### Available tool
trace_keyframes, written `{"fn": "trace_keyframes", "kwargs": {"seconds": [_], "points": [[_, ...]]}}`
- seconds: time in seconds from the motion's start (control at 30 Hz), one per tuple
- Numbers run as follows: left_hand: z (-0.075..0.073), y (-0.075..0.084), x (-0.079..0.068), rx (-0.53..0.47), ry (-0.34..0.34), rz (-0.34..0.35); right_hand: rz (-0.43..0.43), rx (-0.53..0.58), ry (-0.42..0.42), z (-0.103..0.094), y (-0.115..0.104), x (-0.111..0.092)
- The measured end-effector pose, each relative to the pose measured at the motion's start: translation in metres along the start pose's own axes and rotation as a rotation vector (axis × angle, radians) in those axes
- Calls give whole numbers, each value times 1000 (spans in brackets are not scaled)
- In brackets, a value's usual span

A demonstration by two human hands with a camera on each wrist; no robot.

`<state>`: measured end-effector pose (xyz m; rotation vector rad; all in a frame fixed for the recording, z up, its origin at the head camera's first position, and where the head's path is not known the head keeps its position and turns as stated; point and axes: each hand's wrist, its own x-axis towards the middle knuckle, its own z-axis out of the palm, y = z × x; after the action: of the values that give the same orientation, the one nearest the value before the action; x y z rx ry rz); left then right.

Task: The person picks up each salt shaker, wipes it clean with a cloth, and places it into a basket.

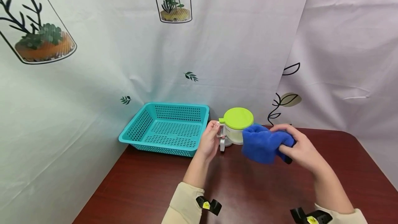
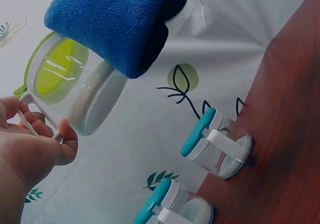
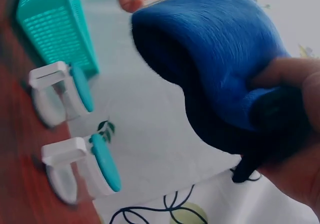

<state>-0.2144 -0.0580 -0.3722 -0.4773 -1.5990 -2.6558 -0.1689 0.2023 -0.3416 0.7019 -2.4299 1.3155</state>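
My left hand grips the white handle of a clear seasoning jar with a lime-green lid, held up above the table. In the left wrist view the jar is tilted, and pale contents or its base show at the bottom. A blue cloth is pinched between the thumb and fingers of my right hand. The cloth covers part of the jar's far side; whether it presses on the glass I cannot tell. In the right wrist view the cloth hides most of the jar.
A turquoise perforated basket stands at the back left of the dark red table. Two jars with teal lids, one nearer and one nearer the basket, stand on the table, mostly hidden in the head view. Printed curtain hangs behind.
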Motion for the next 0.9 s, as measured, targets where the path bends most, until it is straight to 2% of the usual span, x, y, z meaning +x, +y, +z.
{"fn": "trace_keyframes", "kwargs": {"seconds": [0.07,0.17,0.37,0.5,0.67,0.8,0.9], "points": [[1,-1,-1,12,-4,-2,23,-46,54,6,1,0],[3,-2,-2,17,-6,-8,-25,-77,139,18,1,2],[9,-1,-4,-2,18,6,-50,-29,258,35,-2,4],[10,-2,-2,-9,29,17,-28,25,266,40,-2,6],[10,-4,-2,-22,39,20,-8,95,223,45,-2,8],[12,-6,-2,-35,30,27,-27,127,225,57,-7,9],[13,-8,-2,-61,25,30,-57,129,262,67,-12,9]]}}
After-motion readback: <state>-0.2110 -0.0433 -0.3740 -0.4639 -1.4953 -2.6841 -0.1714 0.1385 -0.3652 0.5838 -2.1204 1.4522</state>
